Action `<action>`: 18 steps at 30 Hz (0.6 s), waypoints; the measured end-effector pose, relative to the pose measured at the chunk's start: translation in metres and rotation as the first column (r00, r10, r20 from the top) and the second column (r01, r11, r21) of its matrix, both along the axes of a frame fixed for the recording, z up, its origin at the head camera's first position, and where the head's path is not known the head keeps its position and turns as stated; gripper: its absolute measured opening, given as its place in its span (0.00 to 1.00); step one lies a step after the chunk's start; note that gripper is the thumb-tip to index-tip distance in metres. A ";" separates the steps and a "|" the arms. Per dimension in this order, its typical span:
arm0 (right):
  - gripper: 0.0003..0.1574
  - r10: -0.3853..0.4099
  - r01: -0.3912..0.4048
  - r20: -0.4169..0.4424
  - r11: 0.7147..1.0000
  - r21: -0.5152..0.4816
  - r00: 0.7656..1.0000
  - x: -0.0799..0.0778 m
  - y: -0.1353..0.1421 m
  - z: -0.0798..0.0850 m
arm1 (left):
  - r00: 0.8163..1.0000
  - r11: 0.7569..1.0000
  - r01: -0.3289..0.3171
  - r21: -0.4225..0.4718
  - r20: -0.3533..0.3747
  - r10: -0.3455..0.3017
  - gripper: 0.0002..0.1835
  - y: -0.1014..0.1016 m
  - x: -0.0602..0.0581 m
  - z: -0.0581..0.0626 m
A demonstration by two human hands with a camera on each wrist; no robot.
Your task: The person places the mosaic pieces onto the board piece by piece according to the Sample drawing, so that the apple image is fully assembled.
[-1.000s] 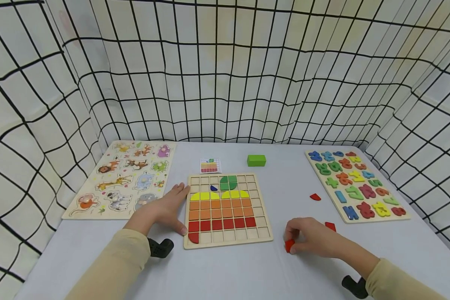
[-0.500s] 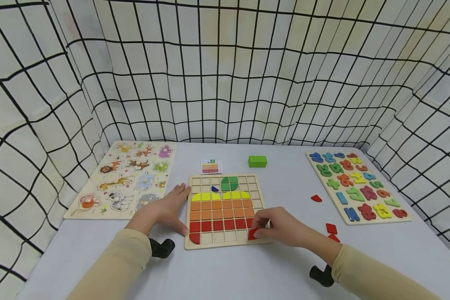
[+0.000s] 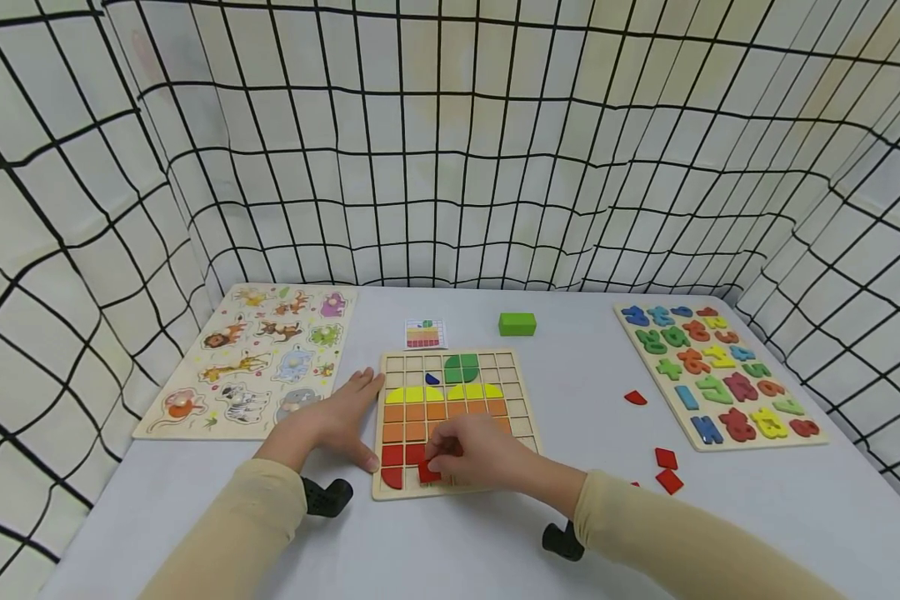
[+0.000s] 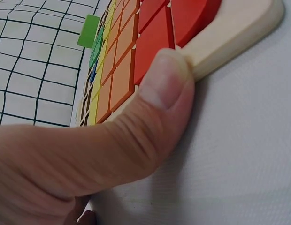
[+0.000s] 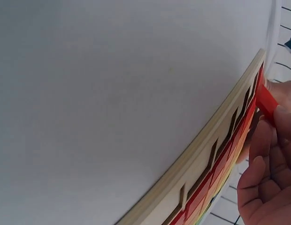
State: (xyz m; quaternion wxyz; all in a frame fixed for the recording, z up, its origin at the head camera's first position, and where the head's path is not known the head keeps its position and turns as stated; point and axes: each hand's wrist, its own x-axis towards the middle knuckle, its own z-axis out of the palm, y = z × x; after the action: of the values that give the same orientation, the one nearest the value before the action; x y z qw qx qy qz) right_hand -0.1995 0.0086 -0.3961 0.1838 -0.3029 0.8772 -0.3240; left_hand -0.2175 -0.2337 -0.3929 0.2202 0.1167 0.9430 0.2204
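My right hand (image 3: 486, 454) pinches a red square tile (image 3: 427, 473) between thumb and fingers, low over the bottom row of the wooden grid board (image 3: 523, 427). In the right wrist view this tile (image 5: 267, 104) stands tilted at the board's near edge, beside the curved red corner piece. My left hand (image 3: 336, 425) lies along the board's left side with fingers extended, its thumb (image 4: 159, 93) against the edge near the corner. Set in the board are red, orange and yellow rows, green pieces (image 3: 462, 367) and a small blue one (image 3: 432, 378). My right hand hides part of the lower rows.
Loose red pieces (image 3: 669, 481) lie to the right. Behind the board are a picture card (image 3: 424, 334) and a green block (image 3: 517, 324). An animal puzzle (image 3: 270, 362) stands left, a letter puzzle (image 3: 720, 375) right. Black netting (image 3: 457, 167) encloses the table.
My right hand has carried the red tile left from the table, across the board's right part, to its lower left. My left hand has stayed at the board's edge.
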 end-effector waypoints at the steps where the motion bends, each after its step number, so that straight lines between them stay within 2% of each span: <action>1: 0.02 0.000 0.000 -0.004 1.000 0.000 1.000 0.000 -0.004 0.000 | 1.000 1.000 -0.001 0.003 0.001 0.001 0.68 0.000 0.000 0.000; 9: 0.03 -0.011 0.014 -0.071 0.999 0.037 0.997 0.006 -0.018 -0.002 | 1.000 1.000 -0.003 0.003 0.000 0.003 0.69 0.000 0.000 -0.001; 18: 0.03 0.021 0.006 -0.164 0.987 0.160 0.986 0.007 -0.024 -0.008 | 1.000 1.000 -0.005 0.001 -0.003 0.005 0.69 0.000 0.001 0.000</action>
State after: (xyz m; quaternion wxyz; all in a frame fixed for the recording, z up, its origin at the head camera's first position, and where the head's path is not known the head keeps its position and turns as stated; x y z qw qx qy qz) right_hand -0.1924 -0.0159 -0.4044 0.1355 -0.3163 0.9114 -0.2257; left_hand -0.2167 -0.2338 -0.3931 0.2182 0.1145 0.9436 0.2211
